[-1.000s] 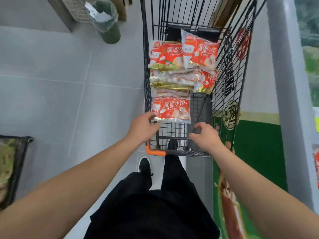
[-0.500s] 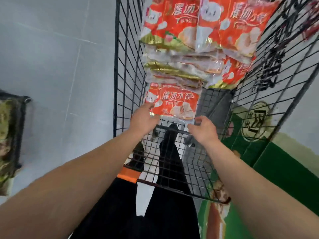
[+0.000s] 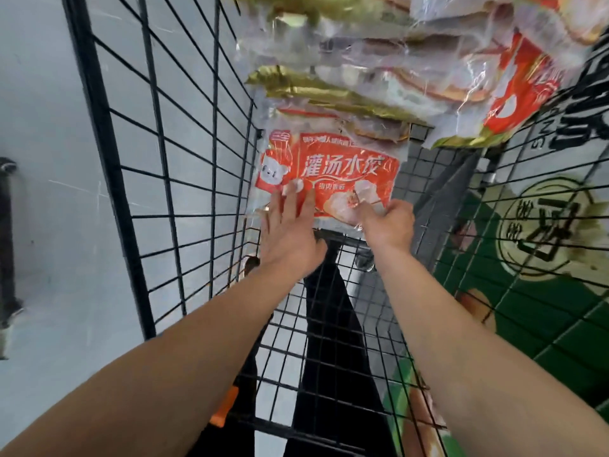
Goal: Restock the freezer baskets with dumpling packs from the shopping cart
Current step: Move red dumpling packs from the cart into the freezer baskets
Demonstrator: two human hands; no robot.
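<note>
We are pinching the near 5 o'clock corner of the nearest red dumpling pack (image 3: 329, 183) with our right hand (image 3: 387, 222) while our flat, straight-fingered left hand (image 3: 290, 232) is pressing its 7 o'clock edge on the wire shopping cart (image 3: 184, 179) floor, judging the glossy film slippery and its contents lumpy, stiff and fairly heavy.

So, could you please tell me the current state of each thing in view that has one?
Nearest dumpling pack: flat on the cart floor, sealed, both hands on it.
Left hand: fingers straight, lying flat on the pack's near left part.
Right hand: fingers curled, pinching the pack's near right corner.
Stacked dumpling packs: piled behind the nearest pack, untouched.
Shopping cart: loaded.
</note>
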